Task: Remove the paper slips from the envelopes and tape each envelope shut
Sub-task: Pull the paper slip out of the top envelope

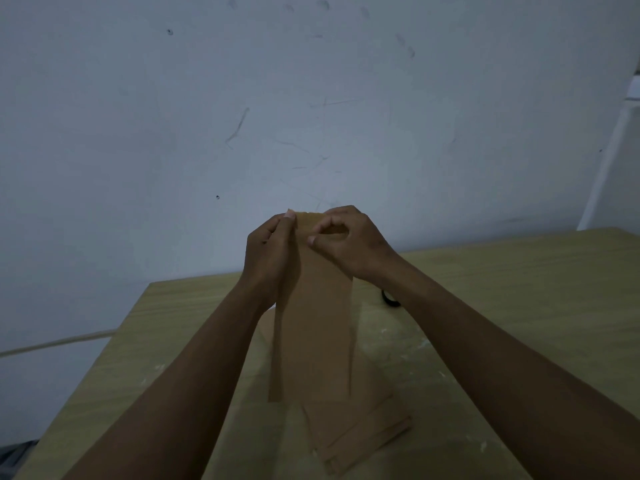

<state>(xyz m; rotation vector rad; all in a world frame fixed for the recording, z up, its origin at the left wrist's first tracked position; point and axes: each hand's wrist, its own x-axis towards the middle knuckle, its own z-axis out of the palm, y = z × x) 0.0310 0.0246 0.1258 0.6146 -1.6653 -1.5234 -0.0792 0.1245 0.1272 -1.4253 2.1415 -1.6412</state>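
A long brown envelope [315,334] hangs upright in the air above the table, its open end at the top. My left hand [268,251] grips the top left edge, fingers curled round it. My right hand [349,242] pinches the top right part near the mouth. No paper slip shows at the mouth. A stack of several more brown envelopes [360,438] lies flat on the table below, partly behind the held one. A dark ring-shaped object, perhaps a tape roll [389,299], peeks out behind my right forearm.
The light wooden table [519,299] ends at a left edge near the middle of the view and meets a pale scuffed wall [311,116] at the back. A white frame [609,161] stands at the far right. A pale cord [52,344] runs along the lower left.
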